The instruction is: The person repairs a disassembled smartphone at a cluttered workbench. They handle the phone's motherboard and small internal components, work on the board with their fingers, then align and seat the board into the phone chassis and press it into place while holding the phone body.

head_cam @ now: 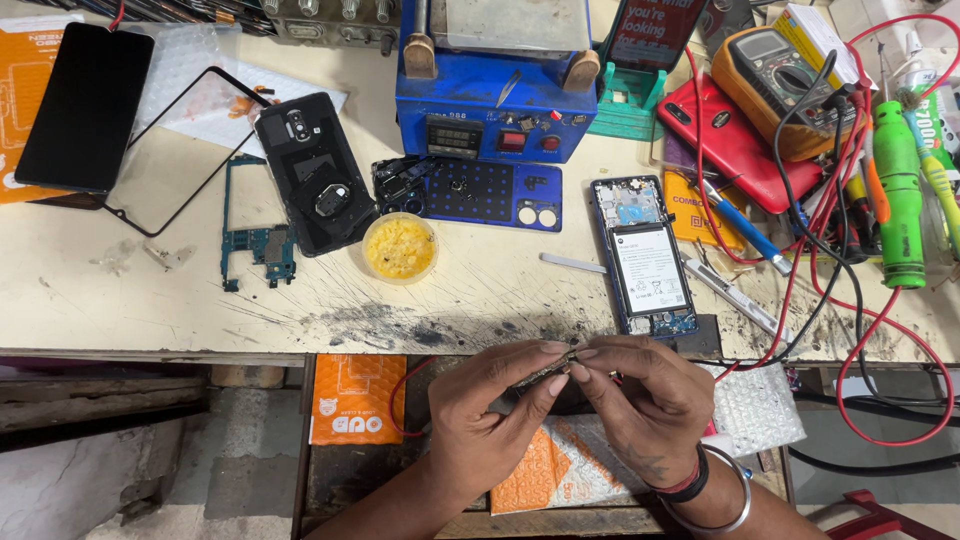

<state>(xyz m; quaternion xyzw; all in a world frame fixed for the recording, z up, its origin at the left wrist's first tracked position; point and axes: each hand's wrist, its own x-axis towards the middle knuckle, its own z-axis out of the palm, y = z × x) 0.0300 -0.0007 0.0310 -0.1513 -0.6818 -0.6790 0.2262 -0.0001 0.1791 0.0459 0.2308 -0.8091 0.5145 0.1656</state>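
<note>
**Below the bench edge: both hands pinching a small part**

Left hand (490, 415) and right hand (640, 400) are meeting fingertip to fingertip, pinching a thin metal part (553, 366) between them, just below an opened phone (645, 258) on the bench (120, 290).

on the table (120, 290): a blue heating machine (495, 100), yellow multimeter (785, 85), opened phone (645, 255), round yellow tub (400, 247), green circuit board (255, 235).

Small dark part (545, 372) pinched between left hand (490, 415) and right hand (640, 400), mostly covered by fingertips, kind unclear, both forearms cut off by bottom edge, blue machine (495, 80) cropped at top, green tool (900, 190) among tangled wires, partly overlapped.
</note>
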